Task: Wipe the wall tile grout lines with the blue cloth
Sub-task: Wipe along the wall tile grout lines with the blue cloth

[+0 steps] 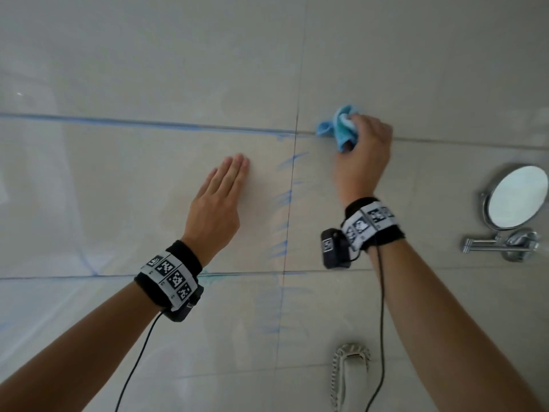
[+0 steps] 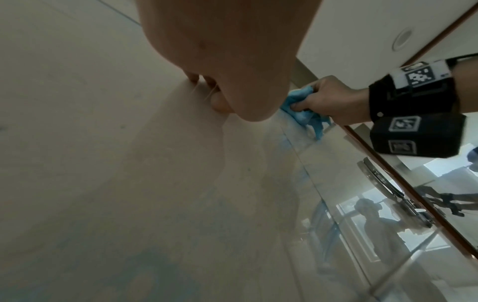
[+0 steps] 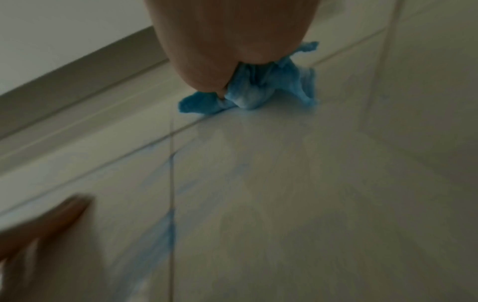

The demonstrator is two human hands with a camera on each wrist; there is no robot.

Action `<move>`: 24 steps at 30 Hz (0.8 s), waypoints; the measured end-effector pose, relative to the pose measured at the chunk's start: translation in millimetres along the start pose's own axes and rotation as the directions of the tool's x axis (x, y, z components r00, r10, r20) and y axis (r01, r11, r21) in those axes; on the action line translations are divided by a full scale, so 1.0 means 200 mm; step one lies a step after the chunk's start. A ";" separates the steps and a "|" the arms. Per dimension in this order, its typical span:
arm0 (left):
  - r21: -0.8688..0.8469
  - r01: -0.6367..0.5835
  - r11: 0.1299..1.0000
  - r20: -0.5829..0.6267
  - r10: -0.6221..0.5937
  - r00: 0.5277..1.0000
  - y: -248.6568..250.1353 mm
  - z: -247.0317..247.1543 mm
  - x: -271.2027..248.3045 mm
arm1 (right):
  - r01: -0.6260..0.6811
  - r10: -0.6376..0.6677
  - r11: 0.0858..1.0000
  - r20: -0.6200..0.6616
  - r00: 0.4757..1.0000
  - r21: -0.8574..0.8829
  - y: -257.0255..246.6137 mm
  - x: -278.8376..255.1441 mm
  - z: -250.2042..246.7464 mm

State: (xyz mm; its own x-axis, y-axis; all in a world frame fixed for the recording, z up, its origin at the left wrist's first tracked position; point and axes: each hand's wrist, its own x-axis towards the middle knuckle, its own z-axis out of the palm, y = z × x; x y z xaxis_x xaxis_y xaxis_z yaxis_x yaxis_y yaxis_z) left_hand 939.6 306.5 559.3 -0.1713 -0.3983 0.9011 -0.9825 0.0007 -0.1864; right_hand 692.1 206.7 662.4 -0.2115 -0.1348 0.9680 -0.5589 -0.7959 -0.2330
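Both forearms reach up to the wall; left hand (image 1: 218,200) lies flat, fingers straight, left of the vertical grout line (image 1: 289,203). Right hand (image 1: 364,157) clutches the blue cloth (image 1: 340,126), bunched, on the horizontal seam just right of it (wiping underway). Next, probably leftward along the blue-stained seam, pressing firmly.

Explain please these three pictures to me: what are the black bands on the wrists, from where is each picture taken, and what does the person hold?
No machine here: a person works with bare hands. The black bands carry small cameras. One picture comes from a head camera, the other two from the wrists. The right hand grips a bunched blue cloth against a horizontal grout line on the tiled wall. The left hand rests flat on a tile. Blue smears mark the vertical grout line. A round mirror hangs at the right.
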 end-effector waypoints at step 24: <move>0.045 -0.021 0.999 -0.020 0.022 1.000 0.00 0.00 0.00 | 0.270 -0.278 0.961 0.274 0.921 0.068 -0.19 -0.10 0.09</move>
State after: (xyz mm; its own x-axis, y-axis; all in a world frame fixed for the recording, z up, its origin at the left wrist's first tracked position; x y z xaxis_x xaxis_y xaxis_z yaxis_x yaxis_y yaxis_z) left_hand 938.6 307.3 559.6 -0.1939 -0.3798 0.9045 -0.9744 -0.0327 -0.2226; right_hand 732.3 228.5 654.1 0.1800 -0.0644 0.9816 -0.5390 -0.8412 0.0436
